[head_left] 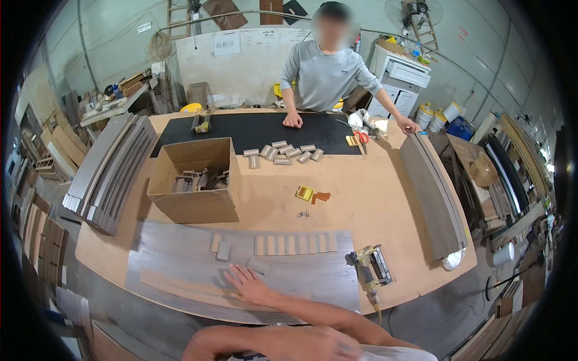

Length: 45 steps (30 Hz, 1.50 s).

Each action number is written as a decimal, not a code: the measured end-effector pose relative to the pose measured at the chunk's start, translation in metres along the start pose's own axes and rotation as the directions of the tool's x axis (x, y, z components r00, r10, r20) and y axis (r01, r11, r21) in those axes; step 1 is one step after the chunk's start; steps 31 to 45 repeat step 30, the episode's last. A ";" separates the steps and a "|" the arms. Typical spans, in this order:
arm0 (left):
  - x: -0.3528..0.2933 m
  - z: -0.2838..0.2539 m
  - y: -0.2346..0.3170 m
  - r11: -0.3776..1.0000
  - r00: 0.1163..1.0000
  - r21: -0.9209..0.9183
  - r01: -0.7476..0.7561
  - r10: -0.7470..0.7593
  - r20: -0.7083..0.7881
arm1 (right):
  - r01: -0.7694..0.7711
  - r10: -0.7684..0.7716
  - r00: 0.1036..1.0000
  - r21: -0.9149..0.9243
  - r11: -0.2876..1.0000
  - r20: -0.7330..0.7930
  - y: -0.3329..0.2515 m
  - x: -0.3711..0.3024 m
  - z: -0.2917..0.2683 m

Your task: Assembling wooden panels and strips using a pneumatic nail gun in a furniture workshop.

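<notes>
My right hand (248, 287) lies open on a grey wood-grain panel (180, 246), fingers spread, reaching across from the right. A small loose grey block (257, 266) is just beyond its fingertips. Farther off, another grey block (224, 251) lies beside a tan-faced piece (215, 242). A ladder-like row of tan and grey strips (295, 243) runs along the panel's far side. My left hand (340, 346) is crossed over my right forearm near my body; its fingers are hard to make out. A nail gun (372, 266) rests at the panel's right end.
A cardboard box (195, 206) of wood offcuts stands beyond the panel. Several small blocks (283, 151), a yellow packet (305, 192) and nails (303, 214) lie mid-table. Board stacks flank the table, left (108, 174) and right (430, 198). Opposite stands a person (328, 72), one hand on the right stack.
</notes>
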State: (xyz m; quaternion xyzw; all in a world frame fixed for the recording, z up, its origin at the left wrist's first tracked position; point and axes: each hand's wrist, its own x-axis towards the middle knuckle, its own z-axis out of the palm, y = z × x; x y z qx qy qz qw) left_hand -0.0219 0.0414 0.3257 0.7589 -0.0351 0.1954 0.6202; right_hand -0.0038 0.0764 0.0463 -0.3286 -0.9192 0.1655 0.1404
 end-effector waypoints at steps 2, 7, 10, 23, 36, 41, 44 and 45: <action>-0.004 0.008 0.001 1.000 1.000 0.028 0.013 -0.013 -0.025 | -0.017 0.020 0.997 -0.042 0.999 0.077 0.004 -0.029 0.036; -0.104 0.020 -0.071 0.821 0.515 0.110 0.560 -0.241 -0.823 | 0.081 -0.052 0.967 -0.108 0.991 0.248 -0.007 -0.045 0.022; -0.193 0.018 -0.135 0.684 0.063 -0.095 0.723 -0.202 -0.977 | 0.129 -0.087 0.949 -0.122 0.984 0.302 -0.017 -0.042 0.026; -0.314 -0.013 -0.260 0.093 0.256 0.255 0.962 0.003 -0.967 | -0.091 0.091 0.995 -0.001 0.996 -0.039 -0.027 -0.063 0.057; -0.321 -0.029 -0.259 0.079 0.182 0.172 0.982 -0.144 -0.973 | -0.151 0.148 0.982 0.017 0.988 0.117 -0.032 -0.055 0.045; -0.321 -0.029 -0.259 0.079 0.182 0.172 0.982 -0.144 -0.973 | -0.151 0.148 0.982 0.017 0.988 0.117 -0.032 -0.055 0.045; -0.321 -0.029 -0.259 0.079 0.182 0.172 0.982 -0.144 -0.973 | -0.151 0.148 0.982 0.017 0.988 0.117 -0.032 -0.055 0.045; -0.321 -0.029 -0.259 0.079 0.182 0.172 0.982 -0.144 -0.973 | -0.151 0.148 0.982 0.017 0.988 0.117 -0.032 -0.055 0.045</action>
